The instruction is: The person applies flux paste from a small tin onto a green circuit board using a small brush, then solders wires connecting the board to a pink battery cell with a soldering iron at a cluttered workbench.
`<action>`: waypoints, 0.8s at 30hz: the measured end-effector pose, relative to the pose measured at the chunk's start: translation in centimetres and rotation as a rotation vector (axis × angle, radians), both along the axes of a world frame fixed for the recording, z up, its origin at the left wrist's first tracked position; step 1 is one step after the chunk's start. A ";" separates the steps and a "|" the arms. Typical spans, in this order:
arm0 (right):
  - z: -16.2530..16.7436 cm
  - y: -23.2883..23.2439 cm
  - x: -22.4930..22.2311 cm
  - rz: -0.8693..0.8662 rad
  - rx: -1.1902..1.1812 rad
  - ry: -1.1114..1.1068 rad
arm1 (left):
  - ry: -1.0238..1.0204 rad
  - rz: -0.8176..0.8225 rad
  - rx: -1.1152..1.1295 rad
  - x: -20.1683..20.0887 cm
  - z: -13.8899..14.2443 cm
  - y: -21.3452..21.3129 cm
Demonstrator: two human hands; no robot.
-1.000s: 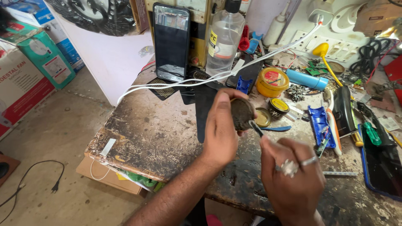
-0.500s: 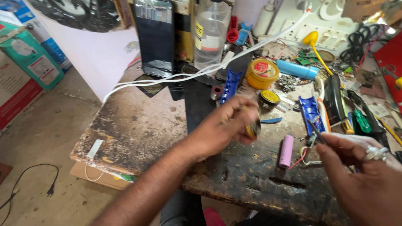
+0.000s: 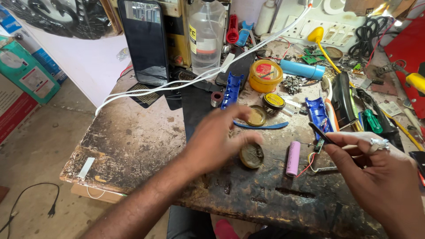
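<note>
Right hand, at 4 o'clock, pinches black tweezers shut on a small circuit board wired beside the pink cell, whose long axis runs 12-to-6. Left hand, centre, fingers loosely curled and holding nothing clearly visible, hovers at the round flux tin, which lies on the table just at its 3 o'clock.
</note>
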State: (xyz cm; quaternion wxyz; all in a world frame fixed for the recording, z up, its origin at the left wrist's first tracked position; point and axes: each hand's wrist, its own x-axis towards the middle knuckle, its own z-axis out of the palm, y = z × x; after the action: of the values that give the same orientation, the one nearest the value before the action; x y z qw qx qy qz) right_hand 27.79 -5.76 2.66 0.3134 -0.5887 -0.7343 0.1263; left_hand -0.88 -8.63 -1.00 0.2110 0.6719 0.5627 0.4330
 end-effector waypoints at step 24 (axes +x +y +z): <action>0.1 0.0 -0.8 0.060 0.179 -0.007 | 0.150 -0.108 0.338 0.8 1.6 4.7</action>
State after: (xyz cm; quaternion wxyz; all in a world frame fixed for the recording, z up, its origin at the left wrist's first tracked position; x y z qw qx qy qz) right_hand 27.04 -5.74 2.77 0.3581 -0.5365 -0.7612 0.0675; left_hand -0.04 -3.97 0.64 0.0754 0.7572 0.4592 0.4584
